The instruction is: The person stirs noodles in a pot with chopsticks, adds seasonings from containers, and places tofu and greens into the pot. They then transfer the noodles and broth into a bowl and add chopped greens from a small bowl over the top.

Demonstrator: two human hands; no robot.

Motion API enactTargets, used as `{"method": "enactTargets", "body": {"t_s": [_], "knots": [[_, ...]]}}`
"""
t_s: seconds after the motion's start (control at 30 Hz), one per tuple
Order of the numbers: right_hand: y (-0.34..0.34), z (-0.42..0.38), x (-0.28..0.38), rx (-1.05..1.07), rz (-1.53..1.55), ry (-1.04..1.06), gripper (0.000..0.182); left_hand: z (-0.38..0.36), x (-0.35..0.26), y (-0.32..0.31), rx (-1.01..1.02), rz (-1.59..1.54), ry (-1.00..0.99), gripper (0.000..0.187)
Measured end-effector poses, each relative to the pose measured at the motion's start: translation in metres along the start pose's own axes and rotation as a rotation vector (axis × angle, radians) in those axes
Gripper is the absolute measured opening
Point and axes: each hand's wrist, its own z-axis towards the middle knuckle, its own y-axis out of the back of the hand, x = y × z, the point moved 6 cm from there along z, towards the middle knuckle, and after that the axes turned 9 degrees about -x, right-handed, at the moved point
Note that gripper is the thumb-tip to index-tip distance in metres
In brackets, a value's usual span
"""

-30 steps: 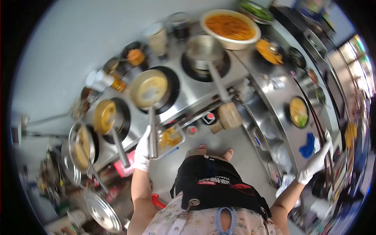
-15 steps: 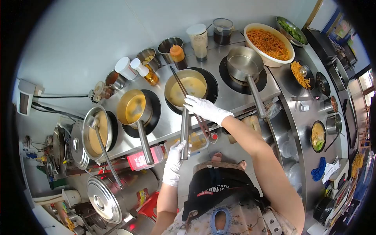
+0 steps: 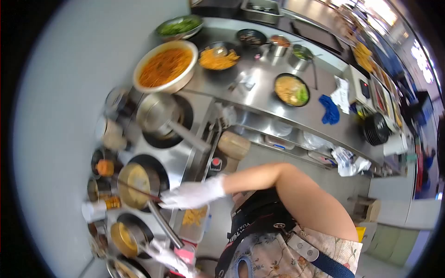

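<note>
My right hand (image 3: pixel 192 195), in a white glove, holds dark chopsticks (image 3: pixel 136 189) whose tips reach across a steel pan of pale yellow liquid (image 3: pixel 133 182) on a black burner. My left hand (image 3: pixel 168 255), also gloved and blurred, sits low at the end of that pan's long handle (image 3: pixel 164 226) and seems to grip it. My black apron and patterned top fill the bottom of the view.
Another pan of yellow liquid (image 3: pixel 123 238) sits nearer the bottom. An empty steel saucepan (image 3: pixel 155 113), a big bowl of orange noodles (image 3: pixel 164 67), a bowl of greens (image 3: pixel 178 25), a black bowl of noodle soup (image 3: pixel 291 90), a blue cloth (image 3: pixel 330 111) and stacked black bowls (image 3: pixel 375 129) line the steel counter.
My right hand came from the far right counter to the middle pan with the chopsticks. My left hand stays on the pan handle. The view has swung round and blurred.
</note>
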Motion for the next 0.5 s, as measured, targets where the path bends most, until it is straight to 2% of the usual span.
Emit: {"method": "enactTargets", "body": {"t_s": [0.03, 0.07, 0.1, 0.13, 0.17, 0.2, 0.23, 0.27, 0.3, 0.33, 0.37, 0.4, 0.43, 0.47, 0.5], "knots": [[0.02, -0.03, 0.011, 0.164, -0.045, -0.049, 0.028, 0.015, -0.001, 0.012, -0.118, 0.084, -0.152, 0.044], [0.035, -0.063, 0.012, 0.193, -0.07, -0.073, 0.029, 0.009, -0.041, 0.019, -0.239, 0.093, -0.177, 0.04], [0.083, -0.079, 0.016, 0.318, -0.093, -0.279, 0.027, 0.005, -0.067, 0.018, -0.302, -0.048, -0.164, 0.036], [0.14, -0.085, 0.016, 0.247, -0.154, -0.394, 0.028, -0.001, -0.098, 0.008, -0.351, -0.126, -0.278, 0.034], [0.197, -0.116, 0.014, 0.421, -0.248, -0.812, 0.032, -0.011, -0.131, -0.005, -0.4, -0.203, -0.39, 0.032], [0.231, -0.157, 0.006, 0.209, -0.583, -0.62, 0.035, -0.03, -0.169, -0.03, -0.333, -0.247, -0.377, 0.031], [0.273, -0.197, -0.006, 0.16, -0.672, -0.899, 0.029, -0.054, -0.205, -0.054, -0.27, -0.288, -0.363, 0.03], [0.311, -0.261, -0.023, -0.266, -0.69, -0.836, 0.025, -0.066, -0.219, -0.083, -0.203, -0.25, -0.373, 0.028], [0.363, -0.288, -0.02, -0.387, -0.855, -0.959, 0.023, -0.103, -0.266, -0.117, -0.097, -0.421, -0.506, 0.027], [0.405, -0.328, -0.023, -0.635, -0.854, -1.072, 0.024, -0.13, -0.283, -0.153, 0.156, -0.398, -0.297, 0.027], [0.437, -0.374, -0.029, -0.886, -0.834, -1.18, 0.025, -0.158, -0.302, -0.189, 0.237, -0.415, -0.446, 0.027], [0.462, -0.416, -0.04, -0.977, -0.853, -1.281, 0.029, -0.185, -0.317, -0.225, 0.389, -0.526, -0.605, 0.026], [0.484, -0.454, -0.053, -1.067, -0.868, -1.386, 0.032, -0.222, -0.343, -0.258, 0.674, -0.567, -0.579, 0.026], [0.504, -0.476, -0.068, -1.066, -0.86, -1.4, 0.032, -0.256, -0.364, -0.286, 0.698, -0.541, -0.676, 0.028], [0.521, -0.497, -0.082, -0.984, -0.964, -1.525, 0.035, -0.289, -0.381, -0.313, 0.847, -0.518, -0.654, 0.028]]}}
